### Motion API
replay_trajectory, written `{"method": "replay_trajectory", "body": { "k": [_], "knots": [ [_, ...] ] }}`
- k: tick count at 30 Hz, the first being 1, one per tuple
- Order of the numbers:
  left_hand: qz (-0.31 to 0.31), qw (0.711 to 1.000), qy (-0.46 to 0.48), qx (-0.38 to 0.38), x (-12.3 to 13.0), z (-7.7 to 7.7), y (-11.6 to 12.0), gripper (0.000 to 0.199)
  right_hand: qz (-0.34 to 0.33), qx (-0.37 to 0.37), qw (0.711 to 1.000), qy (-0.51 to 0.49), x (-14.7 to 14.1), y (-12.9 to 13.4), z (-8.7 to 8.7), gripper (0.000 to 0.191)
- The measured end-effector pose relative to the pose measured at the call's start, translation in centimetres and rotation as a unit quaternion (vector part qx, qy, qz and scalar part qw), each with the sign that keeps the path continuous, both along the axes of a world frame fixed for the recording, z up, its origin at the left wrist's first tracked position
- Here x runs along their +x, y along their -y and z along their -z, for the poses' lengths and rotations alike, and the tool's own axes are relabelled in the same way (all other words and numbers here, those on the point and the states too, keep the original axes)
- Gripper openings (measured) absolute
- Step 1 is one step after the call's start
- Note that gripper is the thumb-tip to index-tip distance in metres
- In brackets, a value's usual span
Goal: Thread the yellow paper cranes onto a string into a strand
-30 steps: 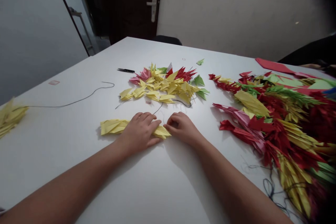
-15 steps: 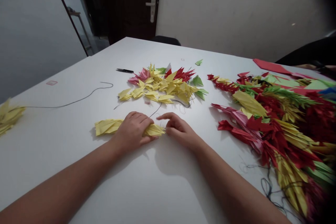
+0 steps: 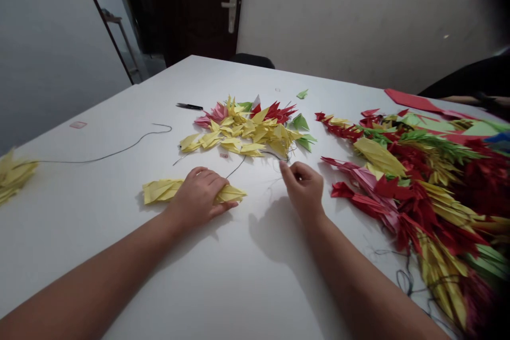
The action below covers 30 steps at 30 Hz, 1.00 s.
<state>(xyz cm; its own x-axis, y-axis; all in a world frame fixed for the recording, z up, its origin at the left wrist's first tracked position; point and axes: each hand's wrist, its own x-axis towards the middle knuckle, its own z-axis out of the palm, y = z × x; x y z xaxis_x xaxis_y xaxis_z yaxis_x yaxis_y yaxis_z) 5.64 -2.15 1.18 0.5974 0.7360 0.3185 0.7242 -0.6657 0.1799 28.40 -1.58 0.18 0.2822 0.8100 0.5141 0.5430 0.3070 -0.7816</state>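
My left hand (image 3: 201, 195) is wrapped over a bundle of folded yellow paper (image 3: 161, 192) lying on the white table, and the bundle sticks out at both ends. To the right of it, my right hand (image 3: 305, 186) is raised with fingers curled and thumb pointing up; whatever is between them, if anything, is too small to make out. A dark thread (image 3: 236, 167) runs from near my left hand toward a pile of folded yellow paper pieces (image 3: 255, 132), mixed with red, pink and green ones, beyond both hands.
Black snips (image 3: 189, 107) lie at the back left. A long dark thread (image 3: 107, 157) leads to yellow folded paper (image 3: 16, 176) at the left edge. Strung red, yellow, pink and green paper (image 3: 414, 186) covers the right side. A person's arm shows at the far right.
My right hand has moved right, away from the yellow bundle's tip, and its extended index finger has curled in. My left hand and the bundle have shifted slightly left.
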Motion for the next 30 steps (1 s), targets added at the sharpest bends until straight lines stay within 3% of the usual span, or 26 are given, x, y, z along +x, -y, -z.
{"method": "replay_trajectory", "body": {
  "k": [4, 7, 9, 11, 13, 15, 18, 21, 26, 30],
  "knots": [
    [-0.006, 1.0, -0.002, -0.013, 0.0, -0.3, 0.1, 0.035, 0.166, 0.055, 0.985, -0.001, 1.6, -1.1, 0.4, 0.041],
    [-0.008, 1.0, -0.005, -0.026, 0.0, -0.4, 0.2, 0.036, 0.21, 0.097, 0.97, 0.079, 1.2, -0.9, 0.3, 0.029],
    [-0.009, 0.999, -0.007, -0.031, 0.1, -0.4, 0.2, 0.037, 0.131, 0.128, 0.974, 0.134, -0.2, -0.1, 0.0, 0.026],
    [-0.007, 0.999, -0.008, -0.032, 0.1, -0.3, 0.2, 0.037, -0.041, 0.091, 0.986, 0.137, -2.0, 1.0, -0.2, 0.025],
    [-0.003, 0.999, -0.01, -0.031, 0.1, -0.2, 0.2, 0.036, -0.185, -0.034, 0.98, 0.069, -3.7, 2.0, -0.3, 0.03],
    [0.002, 0.999, -0.011, -0.03, 0.2, 0.0, 0.3, 0.033, -0.265, -0.161, 0.951, -0.013, -4.7, 2.4, -0.4, 0.037],
    [0.005, 1.0, -0.004, -0.024, 0.3, 0.1, 0.3, 0.034, -0.317, -0.291, 0.899, -0.081, -5.0, 2.2, -0.6, 0.043],
    [0.02, 0.999, 0.005, -0.029, 0.2, 0.2, 0.2, 0.034, -0.341, -0.351, 0.867, -0.09, -4.3, 1.7, -0.8, 0.038],
    [0.018, 0.998, 0.037, -0.053, -1.5, -0.3, -0.4, 0.053, -0.318, -0.362, 0.863, -0.152, -3.4, 1.4, -0.6, 0.029],
    [0.02, 0.99, 0.031, -0.135, -2.7, -1.0, -1.0, 0.038, -0.325, -0.359, 0.853, -0.196, -3.2, 1.3, -0.5, 0.027]
  ]
}}
